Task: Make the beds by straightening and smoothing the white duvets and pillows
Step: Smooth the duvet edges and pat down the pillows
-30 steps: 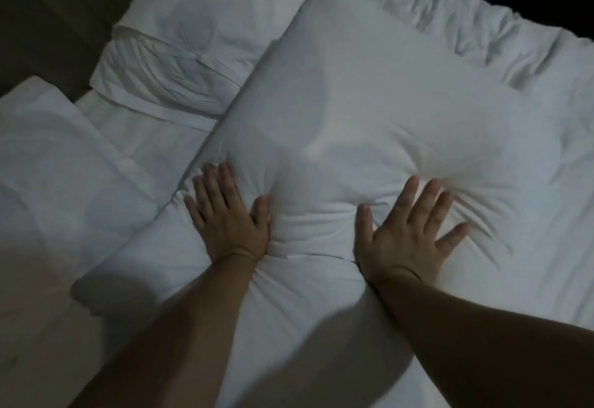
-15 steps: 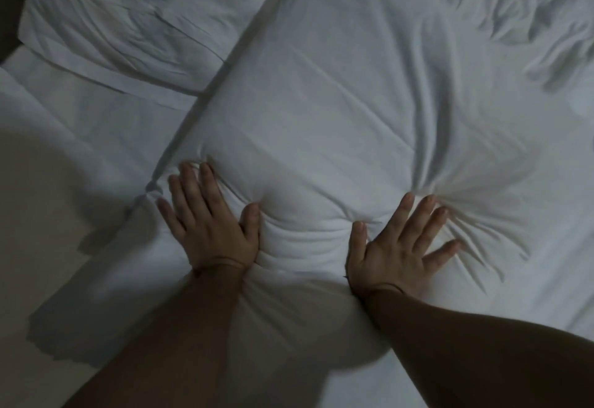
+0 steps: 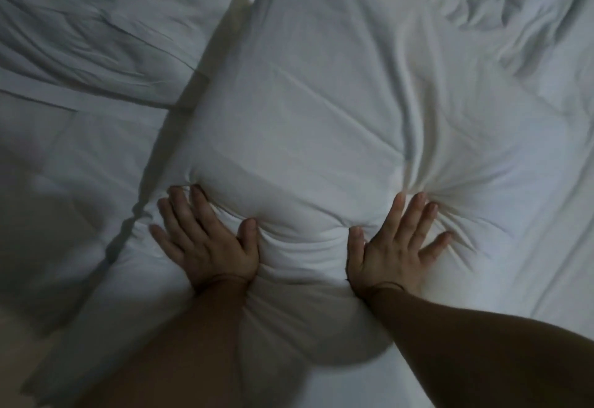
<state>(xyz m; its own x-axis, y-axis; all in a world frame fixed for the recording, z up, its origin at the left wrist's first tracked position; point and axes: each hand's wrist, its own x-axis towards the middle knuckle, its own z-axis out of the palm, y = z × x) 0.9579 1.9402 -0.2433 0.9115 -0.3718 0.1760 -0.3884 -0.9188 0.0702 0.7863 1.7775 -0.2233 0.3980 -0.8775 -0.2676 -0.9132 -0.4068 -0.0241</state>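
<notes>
A large white pillow [image 3: 321, 102] lies slantwise across the bed and fills the middle of the head view. My left hand [image 3: 209, 240] presses flat on its near part, fingers straight and spread. My right hand [image 3: 392, 243] presses flat a little to the right, fingers splayed too. The fabric between and around both hands is dented and creased. A second white pillow [image 3: 90, 31], creased, lies at the upper left. The wrinkled white duvet [image 3: 514, 21] shows at the upper right.
White bed linen [image 3: 64, 156] lies left of the large pillow, partly in shadow. A dim beige patch [image 3: 16, 343] shows at the lower left corner. The whole scene is dimly lit.
The view has dropped closer to the bed, so the dark surroundings have left the frame. Both hands stay pressed on the pillow, and its dents and creases have deepened.
</notes>
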